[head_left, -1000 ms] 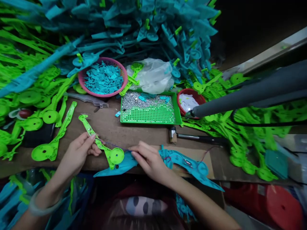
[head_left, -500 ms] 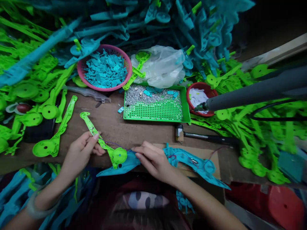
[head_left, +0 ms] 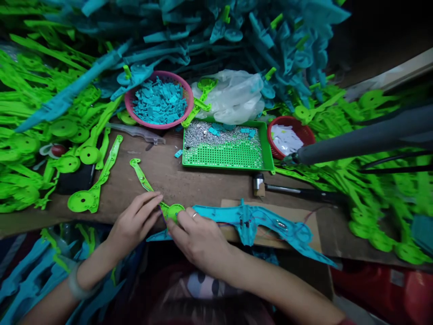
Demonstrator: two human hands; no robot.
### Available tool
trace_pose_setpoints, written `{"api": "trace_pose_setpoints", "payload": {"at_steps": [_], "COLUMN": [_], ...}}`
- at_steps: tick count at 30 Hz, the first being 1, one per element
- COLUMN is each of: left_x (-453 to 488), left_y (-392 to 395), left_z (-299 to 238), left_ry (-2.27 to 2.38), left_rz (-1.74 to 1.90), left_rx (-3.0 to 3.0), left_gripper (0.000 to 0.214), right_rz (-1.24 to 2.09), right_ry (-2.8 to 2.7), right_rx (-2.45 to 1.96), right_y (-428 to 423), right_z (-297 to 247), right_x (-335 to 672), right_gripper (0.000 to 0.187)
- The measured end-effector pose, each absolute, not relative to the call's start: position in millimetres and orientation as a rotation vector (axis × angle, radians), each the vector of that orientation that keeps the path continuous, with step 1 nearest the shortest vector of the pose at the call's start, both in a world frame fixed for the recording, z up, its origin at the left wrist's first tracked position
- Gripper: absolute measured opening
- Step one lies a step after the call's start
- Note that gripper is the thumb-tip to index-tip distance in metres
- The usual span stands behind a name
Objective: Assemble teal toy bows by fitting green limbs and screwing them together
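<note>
My left hand (head_left: 137,221) rests on a bright green plastic arm piece (head_left: 145,183) that lies slanted on the wooden bench, fingers pressed along it. My right hand (head_left: 196,237) grips the round end of that green piece (head_left: 175,211) where it meets a long teal plastic shell (head_left: 257,221) with thin wires inside. The teal shell lies across a cardboard sheet (head_left: 304,216) at the bench's front edge.
A green perforated tray (head_left: 226,155) holds several small metal screws. A pink bowl (head_left: 158,101) of teal bits and a red bowl (head_left: 286,137) of white bits stand behind. A hammer (head_left: 291,192), a grey pole (head_left: 365,137) and heaps of green and teal parts surround the bench.
Both hands have come together at the green piece's round end; my right hand slid left off the teal shell onto the joint. The view shifted left.
</note>
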State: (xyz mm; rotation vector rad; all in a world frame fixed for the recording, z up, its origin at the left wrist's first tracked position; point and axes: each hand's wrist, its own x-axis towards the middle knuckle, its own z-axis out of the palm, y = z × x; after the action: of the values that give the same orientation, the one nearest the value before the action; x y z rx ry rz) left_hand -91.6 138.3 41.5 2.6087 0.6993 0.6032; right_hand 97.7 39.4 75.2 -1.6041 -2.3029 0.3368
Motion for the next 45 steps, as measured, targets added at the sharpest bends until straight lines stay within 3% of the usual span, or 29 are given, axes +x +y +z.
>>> {"api": "trace_pose_setpoints", "payload": {"at_steps": [9,16,23,27,33,41,45], "left_x": [-107,-102,-97,-99,-102,-98,-88], "left_y": [140,142,163,176,176,170,162], "left_z": [29,33,44,50,53,53,59], "left_ry": [0.438,0.491,0.497,0.330,0.005,-0.056,0.138], "left_rz": [0.696,0.679,0.551,0.426,0.524,0.501,0.433], "left_rx": [2.878,2.782,2.521,2.688,3.080,3.054,2.978], "left_gripper": [0.043,0.036,0.023,0.023,0.034,0.030,0.017], "right_rz": [0.644,0.568,0.559,0.491,0.582,0.615,0.574], "right_ry": [-1.688,-1.771,-1.756,-1.897,-1.700,-1.740,-1.733], "right_rx": [-1.551,-1.658,-1.470,-1.441,-1.598,-1.682,-1.663], "right_y": [38,38,35,33,34,36,34], "right_z": [60,52,53,55,53,48,47], "right_x": [112,115,120,121,120,121,121], "right_gripper": [0.012,0.016,0.012,0.014,0.014,0.013,0.012]}}
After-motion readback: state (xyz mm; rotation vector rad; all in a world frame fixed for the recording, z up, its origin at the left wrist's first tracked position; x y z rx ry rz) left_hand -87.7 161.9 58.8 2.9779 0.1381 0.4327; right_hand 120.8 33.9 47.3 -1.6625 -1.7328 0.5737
